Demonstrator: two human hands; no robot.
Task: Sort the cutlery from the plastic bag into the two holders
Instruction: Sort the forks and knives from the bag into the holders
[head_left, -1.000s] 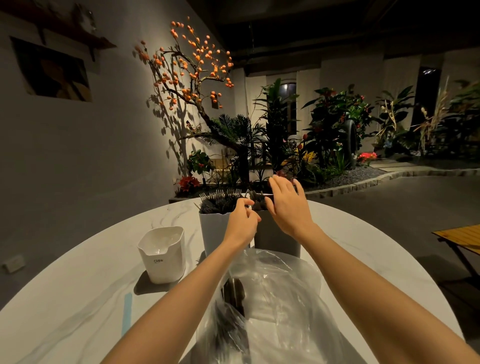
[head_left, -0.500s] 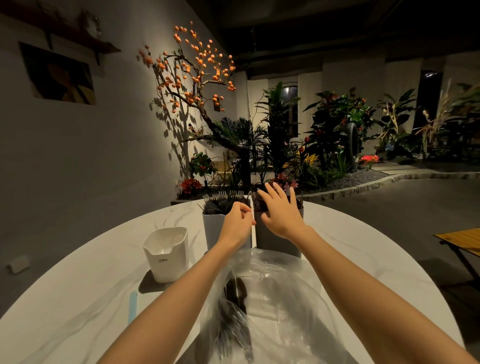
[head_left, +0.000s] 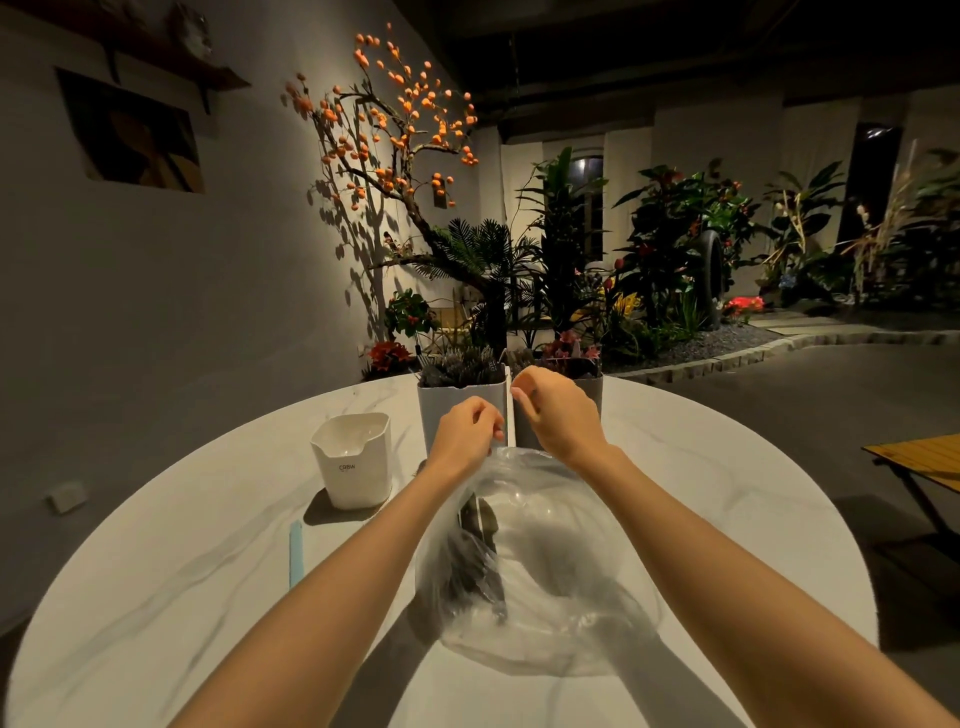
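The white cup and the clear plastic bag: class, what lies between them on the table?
In the head view, the person's left forearm crosses above that stretch between the white cup and the plastic bag; beneath it only bare marble table shows.

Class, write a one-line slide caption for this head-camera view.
Both hands hover between two cutlery-filled holders and a clear plastic bag.
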